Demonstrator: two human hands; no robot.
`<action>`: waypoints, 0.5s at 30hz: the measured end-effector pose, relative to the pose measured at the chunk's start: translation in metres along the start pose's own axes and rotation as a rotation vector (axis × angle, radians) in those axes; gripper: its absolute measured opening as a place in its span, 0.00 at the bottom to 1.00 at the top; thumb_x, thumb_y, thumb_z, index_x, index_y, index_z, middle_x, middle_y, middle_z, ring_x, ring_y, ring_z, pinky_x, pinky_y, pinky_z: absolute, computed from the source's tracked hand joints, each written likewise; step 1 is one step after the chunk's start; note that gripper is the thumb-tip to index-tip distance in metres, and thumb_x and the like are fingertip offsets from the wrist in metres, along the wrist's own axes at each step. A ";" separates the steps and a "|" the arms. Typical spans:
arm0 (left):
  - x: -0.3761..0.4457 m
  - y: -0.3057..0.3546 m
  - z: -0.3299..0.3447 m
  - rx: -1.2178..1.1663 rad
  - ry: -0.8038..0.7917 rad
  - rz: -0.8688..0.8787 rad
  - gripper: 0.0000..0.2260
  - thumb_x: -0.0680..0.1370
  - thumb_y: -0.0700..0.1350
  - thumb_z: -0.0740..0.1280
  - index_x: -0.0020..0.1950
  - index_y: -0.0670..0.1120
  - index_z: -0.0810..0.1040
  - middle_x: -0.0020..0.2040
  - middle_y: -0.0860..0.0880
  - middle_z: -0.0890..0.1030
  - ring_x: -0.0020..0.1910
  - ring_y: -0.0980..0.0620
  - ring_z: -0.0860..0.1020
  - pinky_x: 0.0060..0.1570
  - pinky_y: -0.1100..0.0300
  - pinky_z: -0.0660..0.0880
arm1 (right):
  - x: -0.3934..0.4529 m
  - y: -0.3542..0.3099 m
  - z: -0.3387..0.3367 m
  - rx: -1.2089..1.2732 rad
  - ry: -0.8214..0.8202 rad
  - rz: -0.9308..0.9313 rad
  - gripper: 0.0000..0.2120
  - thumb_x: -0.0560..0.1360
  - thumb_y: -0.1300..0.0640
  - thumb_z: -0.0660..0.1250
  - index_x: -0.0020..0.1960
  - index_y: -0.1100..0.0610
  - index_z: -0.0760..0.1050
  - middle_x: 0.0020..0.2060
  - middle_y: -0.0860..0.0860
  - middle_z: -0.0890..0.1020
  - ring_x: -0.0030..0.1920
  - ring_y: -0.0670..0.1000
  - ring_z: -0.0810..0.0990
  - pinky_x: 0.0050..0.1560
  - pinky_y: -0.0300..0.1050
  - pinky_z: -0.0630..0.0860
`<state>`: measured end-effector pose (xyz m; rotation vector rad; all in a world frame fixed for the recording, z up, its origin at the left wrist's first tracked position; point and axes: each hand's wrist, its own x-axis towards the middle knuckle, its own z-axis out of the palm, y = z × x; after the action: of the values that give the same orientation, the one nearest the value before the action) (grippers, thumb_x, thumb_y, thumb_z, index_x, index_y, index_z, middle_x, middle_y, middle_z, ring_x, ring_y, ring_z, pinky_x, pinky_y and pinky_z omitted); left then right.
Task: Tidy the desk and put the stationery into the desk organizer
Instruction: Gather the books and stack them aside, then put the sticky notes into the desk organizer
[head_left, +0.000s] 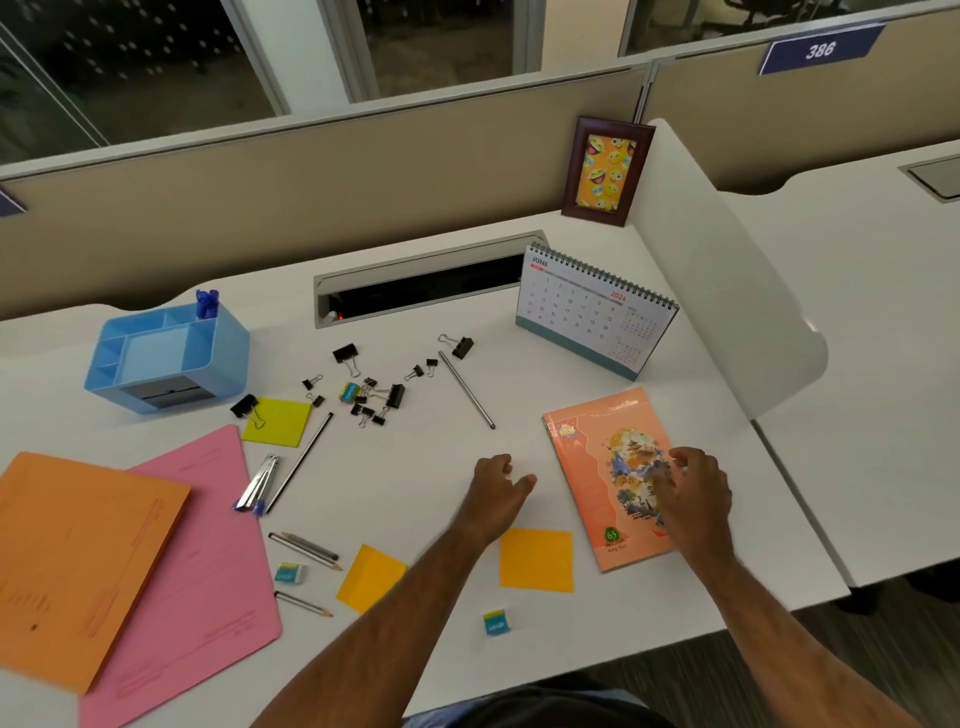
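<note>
Two bare forearms reach out over the white desk (415, 467), both angled up from the near edge. Taking the blue desk organizer (166, 358) as our marker, standing at the far left: well to its right and nearer the person lies the orange notebook (608, 478), and the right hand (696, 493) is down on its cover, palm down, fingers bent and spread, fingertips touching the picture, nothing gripped. Just left of that notebook, the left hand (498, 483) hovers low over bare desk, fingers loosely curled, thumb out, holding nothing.

Nearer than the organizer, an orange folder (78, 561) overlaps a pink folder (208, 561). Right of the organizer and further back stands a desk calendar (592, 317). Smaller now: a yellow sticky pad (278, 421) just in front of the organizer, a stapler (260, 483) beside a black pencil (298, 462), scattered binder clips (374, 395) to the organizer's right, and blue pens (207, 304) already standing in its back corner.
</note>
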<state>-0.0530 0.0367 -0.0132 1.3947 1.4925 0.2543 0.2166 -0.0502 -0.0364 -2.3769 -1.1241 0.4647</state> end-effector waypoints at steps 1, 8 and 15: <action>-0.002 -0.006 -0.006 0.001 0.015 0.014 0.27 0.82 0.51 0.70 0.78 0.43 0.68 0.71 0.45 0.71 0.58 0.55 0.74 0.57 0.62 0.70 | -0.004 -0.005 0.003 -0.013 -0.008 -0.026 0.16 0.77 0.54 0.72 0.62 0.57 0.74 0.57 0.58 0.79 0.56 0.60 0.78 0.59 0.61 0.74; -0.024 -0.049 -0.034 0.168 0.050 0.143 0.21 0.80 0.46 0.73 0.71 0.45 0.74 0.67 0.47 0.74 0.65 0.48 0.74 0.66 0.53 0.74 | -0.035 -0.056 0.025 0.000 -0.208 -0.341 0.17 0.75 0.53 0.76 0.60 0.57 0.77 0.54 0.53 0.81 0.55 0.56 0.78 0.59 0.59 0.72; -0.043 -0.068 -0.028 0.335 -0.016 0.228 0.21 0.77 0.50 0.76 0.68 0.48 0.77 0.65 0.50 0.75 0.65 0.49 0.72 0.66 0.54 0.72 | -0.066 -0.079 0.043 -0.242 -0.584 -0.571 0.28 0.72 0.35 0.73 0.67 0.46 0.74 0.62 0.44 0.74 0.64 0.49 0.71 0.63 0.48 0.64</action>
<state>-0.1253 -0.0067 -0.0280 1.8349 1.4065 0.1369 0.1064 -0.0467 -0.0230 -2.0030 -2.1373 0.8766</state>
